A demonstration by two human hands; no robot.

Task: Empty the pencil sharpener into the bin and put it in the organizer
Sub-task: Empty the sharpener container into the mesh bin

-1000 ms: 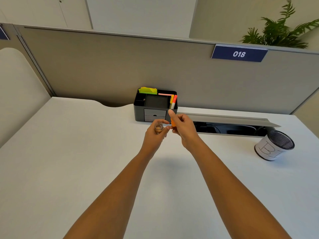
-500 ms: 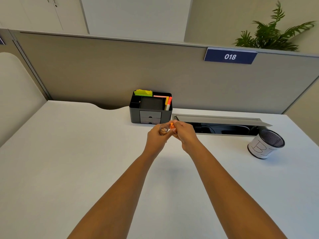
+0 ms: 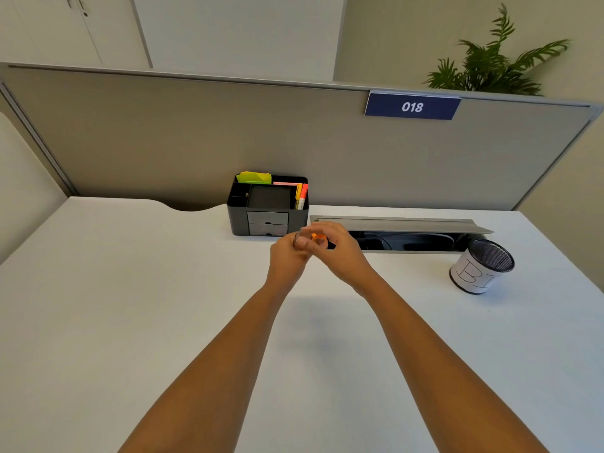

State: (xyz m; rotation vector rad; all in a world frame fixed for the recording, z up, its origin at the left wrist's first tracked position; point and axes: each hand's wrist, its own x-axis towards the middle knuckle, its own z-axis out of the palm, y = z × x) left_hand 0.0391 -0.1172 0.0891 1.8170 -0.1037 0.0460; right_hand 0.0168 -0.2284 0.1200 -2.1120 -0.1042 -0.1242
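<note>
Both hands meet over the white desk, just in front of the organizer. My left hand [image 3: 287, 256] grips the clear container of the pencil sharpener [image 3: 302, 238], and my right hand [image 3: 340, 250] pinches its orange top [image 3: 317, 237] against the container. Fingers hide most of the sharpener. The black desk organizer [image 3: 268, 204] stands at the back against the partition, with two small drawers, sticky notes and markers in it. The bin [image 3: 480, 266], a small mesh cup wrapped in white paper with hand-drawn letters, stands on the desk at the right.
An open cable tray [image 3: 402, 233] with a raised grey lid runs along the desk's back edge between the organizer and the bin. A grey partition with a blue "018" sign [image 3: 412, 106] closes off the back. A plant shows behind it.
The orange top and the clear container, held apart a second ago, have been brought together. The hands have closed on each other in the same spot.
</note>
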